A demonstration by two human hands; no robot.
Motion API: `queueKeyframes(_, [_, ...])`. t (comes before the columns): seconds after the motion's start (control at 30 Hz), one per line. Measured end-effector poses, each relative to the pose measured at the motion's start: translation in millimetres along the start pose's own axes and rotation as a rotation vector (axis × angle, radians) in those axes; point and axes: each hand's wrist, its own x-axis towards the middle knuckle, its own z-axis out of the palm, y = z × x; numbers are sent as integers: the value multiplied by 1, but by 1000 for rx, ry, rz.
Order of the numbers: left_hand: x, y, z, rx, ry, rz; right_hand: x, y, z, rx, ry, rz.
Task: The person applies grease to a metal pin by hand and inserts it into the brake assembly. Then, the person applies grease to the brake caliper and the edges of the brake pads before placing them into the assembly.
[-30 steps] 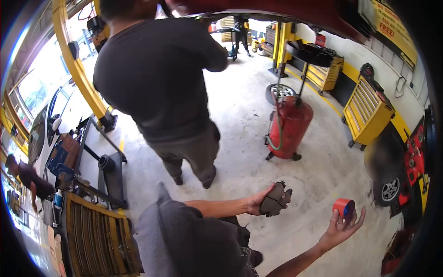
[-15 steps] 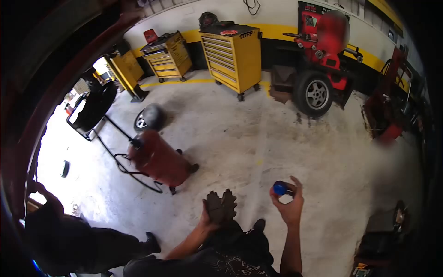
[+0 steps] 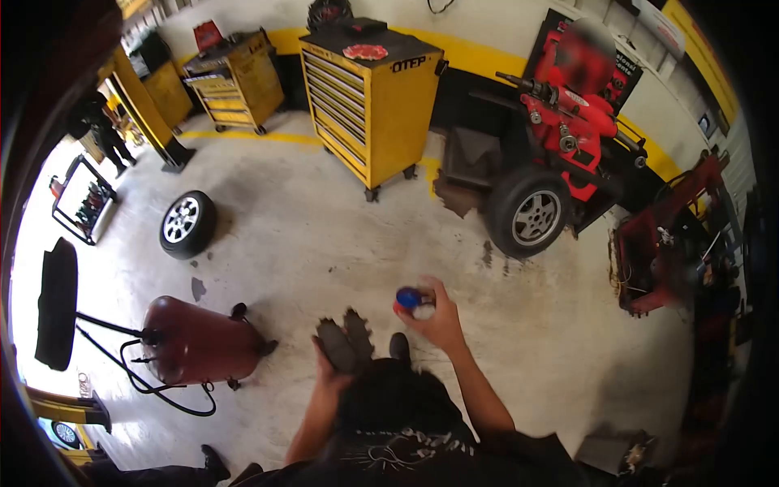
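Note:
My left hand [image 3: 327, 375] is closed round a pair of dark grey brake pads [image 3: 344, 344], held side by side in front of my body with their notched ends up. To the right and a little higher, my right hand [image 3: 441, 319] grips a small round container [image 3: 408, 298] between thumb and fingers. Its top is blue, with some red showing below, and no label can be read. A gap separates the container from the pads. Below both hands, one dark shoe [image 3: 399, 347] of mine shows on the concrete floor.
To the left stand a red wheeled tank [image 3: 203, 341] with hoses and a loose wheel [image 3: 188, 225]. Ahead are a yellow tool chest [image 3: 377, 114], a red machine [image 3: 576, 114] and another wheel [image 3: 531, 215]. Another person's shoe [image 3: 214, 463] shows at lower left; a person [image 3: 101, 130] stands farther off.
My view has turned and tilted, so the room sits differently. My right hand with the container has come nearer the brake pads. The person at lower left has mostly left view.

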Motion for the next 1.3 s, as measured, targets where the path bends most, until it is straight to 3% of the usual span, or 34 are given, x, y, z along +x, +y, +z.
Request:
queueKeyframes(0.1, [80, 46, 40, -25, 22, 46, 112, 2, -10, 2, 38, -10])
queueKeyframes(0.17, [140, 78, 70, -75, -169, 118, 202, 9, -11, 51, 81, -77])
queueKeyframes(0.27, [228, 120, 97, 49, -70, 204, 332, 17, 4, 29, 156, -192])
queueKeyframes(0.3, [264, 135, 103, 81, -133, 232, 378, 15, 7, -7, 148, -187])
queueKeyframes(0.47, [450, 216, 151, 62, -286, 226, 614, 26, 25, -65, 227, -309])
queueKeyframes(0.53, [503, 250, 170, 169, -150, 204, 689, 44, 45, -5, 276, -367])
queueKeyframes(0.57, [536, 269, 178, 231, -270, 207, 726, 50, 49, -97, 298, -407])
queueKeyframes(0.67, [607, 311, 201, 210, -340, 191, 805, 70, 62, -162, 235, -220])
queueKeyframes(0.7, [632, 323, 203, 173, -404, 169, 816, 70, 64, -274, 239, -197])
queueKeyframes(0.87, [734, 380, 230, 221, -381, 59, 837, 92, 79, -230, 265, -80])
queueKeyframes(1.0, [828, 426, 233, 207, -551, -3, 843, 75, 84, -240, 347, -32])
queueKeyframes(1.07, [865, 446, 232, 377, -496, -80, 844, 64, 82, -460, 296, -14])
queueKeyframes(1.2, [912, 467, 237, 386, -524, -252, 843, 42, 92, -497, 296, 263])
queueKeyframes(1.3, [931, 482, 236, 397, -526, -346, 845, 31, 94, -522, 311, 302])
